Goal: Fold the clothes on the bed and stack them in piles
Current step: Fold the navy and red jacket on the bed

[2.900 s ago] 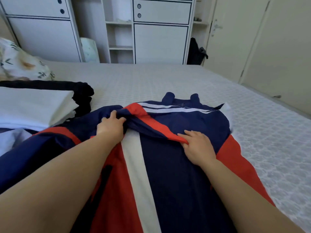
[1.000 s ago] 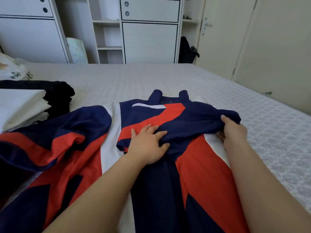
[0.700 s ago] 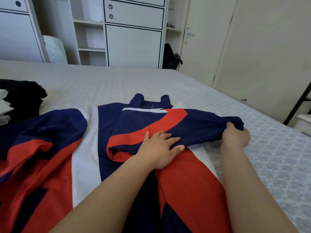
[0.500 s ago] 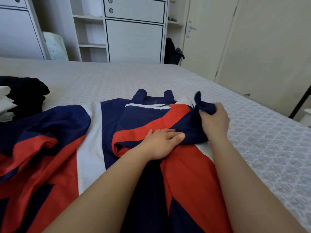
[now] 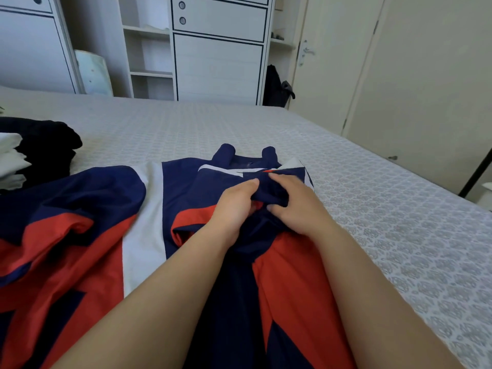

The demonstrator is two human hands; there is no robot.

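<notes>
My jacket (image 5: 149, 235), navy with red panels and white stripes, lies spread on the bed (image 5: 372, 209), filling the lower left and centre of the frame, its collar pointing toward the far side at centre. My hands meet in the middle of the frame on a bunched navy sleeve (image 5: 269, 194) that is folded across the jacket's chest. My left hand (image 5: 234, 209) rests on the cloth with its fingers curled toward the sleeve's near edge and touching it; I cannot tell whether they truly grip it. My right hand (image 5: 295, 206) has fingers on top of the bunched sleeve and the thumb tucked beneath it, pinching the fold. The other sleeve (image 5: 74, 209) sprawls rumpled toward the left edge of the frame. At the far left edge sits a stack of folded white clothes (image 5: 10, 161), with a folded black garment (image 5: 53, 147) just behind and beside it, touching it. Across the top of the frame stand white cupboards (image 5: 218, 49) with open shelves, a dark bag (image 5: 277, 86) hanging beside them, and a pale door (image 5: 324, 65) in the upper right.
</notes>
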